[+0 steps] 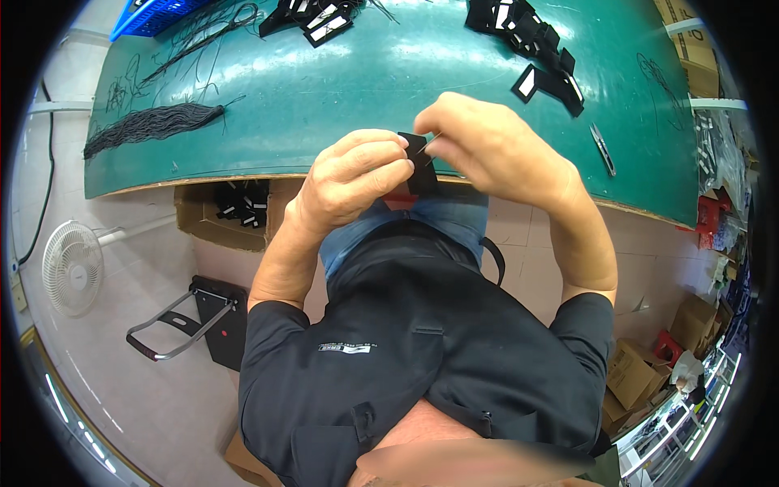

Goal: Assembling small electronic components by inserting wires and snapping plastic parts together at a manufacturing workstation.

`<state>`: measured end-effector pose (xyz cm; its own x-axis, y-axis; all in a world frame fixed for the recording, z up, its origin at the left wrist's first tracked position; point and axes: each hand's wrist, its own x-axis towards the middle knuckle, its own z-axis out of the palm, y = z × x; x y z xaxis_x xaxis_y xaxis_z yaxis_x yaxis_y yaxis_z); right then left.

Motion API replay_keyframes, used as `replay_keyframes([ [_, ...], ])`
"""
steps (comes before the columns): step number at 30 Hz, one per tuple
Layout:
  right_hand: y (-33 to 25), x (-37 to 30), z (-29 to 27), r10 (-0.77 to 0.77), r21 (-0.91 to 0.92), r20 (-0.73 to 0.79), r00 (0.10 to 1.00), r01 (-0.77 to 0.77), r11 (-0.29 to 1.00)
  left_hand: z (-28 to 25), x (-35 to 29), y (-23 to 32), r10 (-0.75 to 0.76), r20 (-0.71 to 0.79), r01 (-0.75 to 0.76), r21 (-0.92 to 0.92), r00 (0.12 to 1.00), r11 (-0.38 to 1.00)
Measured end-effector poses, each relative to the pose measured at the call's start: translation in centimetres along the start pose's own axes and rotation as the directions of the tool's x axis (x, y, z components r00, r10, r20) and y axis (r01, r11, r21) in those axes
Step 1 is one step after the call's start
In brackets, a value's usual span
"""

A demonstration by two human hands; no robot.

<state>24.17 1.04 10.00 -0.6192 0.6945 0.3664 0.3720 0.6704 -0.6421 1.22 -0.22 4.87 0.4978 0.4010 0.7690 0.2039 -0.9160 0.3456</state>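
My left hand [357, 174] is closed, with its thumb and fingers pinching the edge of a small flat black piece [419, 174] at the table's near edge. The piece hangs down slightly past that edge, above my lap. My right hand [491, 150] is closed just to the right of it, fingertips pinched together on a thin strand [431, 144] at the piece's upper part. Whether the strand passes through the piece is too small to tell. To the left lies a bundle of dark grey cords [154, 127] on the green table [324, 89].
Black pieces with white labels lie in piles at the far middle [327, 24] and far right [552, 81]. Thread snips [603, 150] rest at the right. A blue basket [158, 16] stands far left. Below are an open carton [219, 231], a fan [75, 268] and a folded trolley [219, 321].
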Motion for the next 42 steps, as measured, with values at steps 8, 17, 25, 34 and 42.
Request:
replay_keyframes([
  [8, 0.2, 0.3, 1.2, 0.246, 0.29, -0.035, 0.969, -0.226, 0.93, -0.2, 0.2, -0.1, -0.008, 0.012, 0.008, 0.001, 1.0, 1.0],
  [17, 0.3, 1.7, 3.4, 0.232, 0.221, -0.132, 0.964, -0.2, 0.955, -0.6, -0.9, -0.9, -0.07, -0.105, 0.075, 0.046, 0.992, 0.996],
  [25, 1.8, 2.2, 6.0, 0.367, 0.556, 0.076, 0.927, -0.345, 0.756, -0.9, -2.6, -1.0, -0.293, -0.21, 0.284, -0.071, 0.933, 0.956],
  [34, -0.3, 3.2, 8.5, -0.11, -0.225, -0.496, 0.861, -0.005, 0.974, -0.8, -4.0, -2.1, -0.887, -0.08, 0.593, -0.716, 0.454, 0.368],
  [42, 0.6, 3.2, 10.3, -0.203, -0.313, -0.465, 0.861, 0.055, 0.948, 0.3, -3.4, -1.9, -0.923, -0.047, 0.569, -0.775, 0.383, 0.276],
])
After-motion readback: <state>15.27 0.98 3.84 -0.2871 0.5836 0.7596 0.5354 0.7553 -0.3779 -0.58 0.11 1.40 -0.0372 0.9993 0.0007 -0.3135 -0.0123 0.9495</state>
